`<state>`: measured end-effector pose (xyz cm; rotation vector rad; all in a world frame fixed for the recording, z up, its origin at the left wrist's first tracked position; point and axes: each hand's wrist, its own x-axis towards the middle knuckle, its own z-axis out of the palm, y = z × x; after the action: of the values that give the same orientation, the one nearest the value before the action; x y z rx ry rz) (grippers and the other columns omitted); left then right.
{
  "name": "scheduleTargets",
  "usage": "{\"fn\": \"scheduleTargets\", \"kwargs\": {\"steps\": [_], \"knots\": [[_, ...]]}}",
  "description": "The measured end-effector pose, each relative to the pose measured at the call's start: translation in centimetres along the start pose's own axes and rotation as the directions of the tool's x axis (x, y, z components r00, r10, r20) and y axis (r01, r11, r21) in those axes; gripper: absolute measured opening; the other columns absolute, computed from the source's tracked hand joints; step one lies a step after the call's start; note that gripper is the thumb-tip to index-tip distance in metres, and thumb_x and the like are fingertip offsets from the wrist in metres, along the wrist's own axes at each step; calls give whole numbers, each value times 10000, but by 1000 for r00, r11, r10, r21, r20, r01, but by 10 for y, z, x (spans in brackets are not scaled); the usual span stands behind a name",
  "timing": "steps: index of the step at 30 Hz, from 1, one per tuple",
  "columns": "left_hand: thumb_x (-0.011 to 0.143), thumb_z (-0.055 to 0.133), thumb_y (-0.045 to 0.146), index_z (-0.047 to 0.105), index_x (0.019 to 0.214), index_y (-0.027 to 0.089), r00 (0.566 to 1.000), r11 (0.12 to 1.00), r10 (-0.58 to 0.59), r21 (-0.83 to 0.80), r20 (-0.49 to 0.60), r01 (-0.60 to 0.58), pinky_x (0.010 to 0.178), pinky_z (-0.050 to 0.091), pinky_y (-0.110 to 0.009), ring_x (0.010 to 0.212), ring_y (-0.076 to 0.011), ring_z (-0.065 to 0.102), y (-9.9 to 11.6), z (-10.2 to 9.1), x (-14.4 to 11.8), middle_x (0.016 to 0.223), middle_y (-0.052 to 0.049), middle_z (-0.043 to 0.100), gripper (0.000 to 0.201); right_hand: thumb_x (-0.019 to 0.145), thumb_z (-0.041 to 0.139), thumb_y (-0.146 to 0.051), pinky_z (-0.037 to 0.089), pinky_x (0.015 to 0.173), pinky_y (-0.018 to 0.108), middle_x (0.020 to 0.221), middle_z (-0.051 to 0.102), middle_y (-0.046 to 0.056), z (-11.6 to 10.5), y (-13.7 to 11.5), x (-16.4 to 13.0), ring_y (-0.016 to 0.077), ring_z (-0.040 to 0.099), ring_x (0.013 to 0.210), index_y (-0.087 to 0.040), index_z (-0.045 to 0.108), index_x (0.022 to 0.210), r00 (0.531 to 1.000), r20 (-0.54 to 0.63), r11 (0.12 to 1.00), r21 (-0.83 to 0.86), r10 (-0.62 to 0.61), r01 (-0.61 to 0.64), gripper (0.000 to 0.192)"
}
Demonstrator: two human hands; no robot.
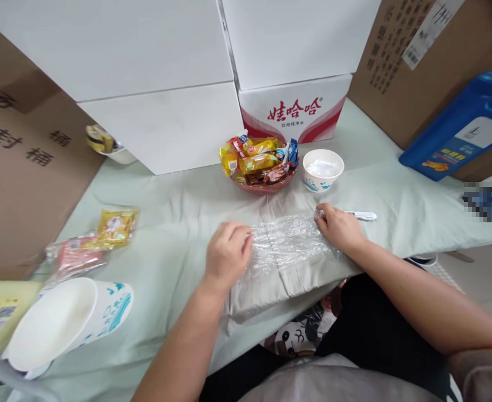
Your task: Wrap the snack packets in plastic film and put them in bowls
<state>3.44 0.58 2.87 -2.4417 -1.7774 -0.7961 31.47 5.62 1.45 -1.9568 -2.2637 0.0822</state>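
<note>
A crinkled sheet of clear plastic film (285,245), perhaps a flat bag, lies spread near the table's front edge. My left hand (228,254) pinches its left edge between thumb and fingers. At the opposite end my right hand (340,228) grips the film's upper right part, fingers curled; the exact hold is partly hidden. Just beyond my right hand lies a slim white object (363,215), like a utility knife. A reddish bowl (265,187) heaped with wrapped snacks (259,162) stands behind the film. Beside it is a paper cup (322,181) with clear plastic inside.
White cartons (158,128) are stacked along the back. Large brown boxes stand at left (28,184) and right (396,106). A blue bottle (459,131) leans at right. Wrapped snack packets (116,228) and a larger paper cup (107,312) sit at left.
</note>
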Motion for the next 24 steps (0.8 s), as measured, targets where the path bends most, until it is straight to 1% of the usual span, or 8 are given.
{"fn": "scheduleTargets", "kwargs": {"steps": [2, 5, 11, 13, 15, 18, 21, 24], "knots": [[896, 559, 391, 619, 1176, 213, 961, 984, 170, -91, 216, -154, 1040, 404, -436, 1225, -282, 512, 5, 6, -3, 1255, -101, 605, 337, 946, 445, -325, 428, 657, 329, 1032, 726, 100, -1, 0, 2, 280, 685, 872, -183, 549, 1222, 1000, 5, 1000, -2, 11, -11, 328], [806, 627, 581, 427, 1421, 262, 855, 981, 195, -93, 480, -171, 1154, 216, -551, 1445, -357, 231, 7, 16, -7, 1551, -102, 333, 721, 945, 443, -353, 438, 697, 350, 981, 733, 103, -5, 9, 8, 291, 679, 886, -180, 550, 1233, 996, 19, 996, -2, 84, -84, 352], [793, 604, 638, 318, 1487, 283, 802, 993, 119, -50, 586, -111, 1185, 104, -547, 1486, -342, 69, 4, 15, -8, 1613, -94, 162, 831, 900, 488, -348, 467, 763, 413, 1028, 693, 159, -18, 48, 21, 328, 641, 939, -150, 613, 1172, 965, -31, 965, -21, 260, -261, 359], [789, 609, 636, 322, 1487, 278, 796, 993, 113, -47, 594, -106, 1186, 99, -547, 1486, -342, 63, 5, 14, -7, 1613, -95, 157, 835, 899, 492, -335, 462, 854, 446, 1073, 668, 180, -20, 48, 18, 332, 602, 1022, -129, 637, 1139, 974, -155, 987, 11, 163, -163, 348], [781, 617, 637, 328, 1484, 274, 794, 993, 112, -47, 597, -104, 1184, 101, -548, 1486, -343, 65, 6, 14, -6, 1614, -100, 150, 842, 914, 488, -377, 410, 980, 481, 1205, 622, 187, -16, 36, 11, 335, 526, 1167, -132, 619, 1197, 965, -248, 995, 34, -81, 92, 397], [766, 634, 634, 334, 1479, 289, 800, 992, 128, -59, 586, -116, 1182, 110, -547, 1486, -342, 78, 4, 16, -6, 1614, -98, 154, 848, 891, 497, -567, 263, 1108, 551, 1467, 441, 158, -1, 8, -3, 359, 315, 1384, -171, 456, 1412, 869, -143, 876, 27, -473, 481, 655], [739, 661, 629, 353, 1467, 297, 821, 993, 118, -61, 558, -101, 1177, 128, -552, 1481, -348, 112, -4, 14, -5, 1607, -93, 193, 857, 857, 446, -699, 178, 1131, 598, 1548, 318, 164, 14, -7, -14, 382, 181, 1446, -165, 344, 1488, 809, 51, 810, 49, -586, 584, 833], [780, 640, 583, 431, 1416, 261, 901, 1000, 21, -29, 433, -9, 1164, 180, -551, 1454, -353, 214, -20, 5, -1, 1568, -113, 293, 743, 864, 438, -697, 200, 1125, 604, 1545, 316, 180, 12, -3, -16, 379, 203, 1443, -159, 362, 1474, 808, 62, 807, 123, -586, 577, 817]]}}
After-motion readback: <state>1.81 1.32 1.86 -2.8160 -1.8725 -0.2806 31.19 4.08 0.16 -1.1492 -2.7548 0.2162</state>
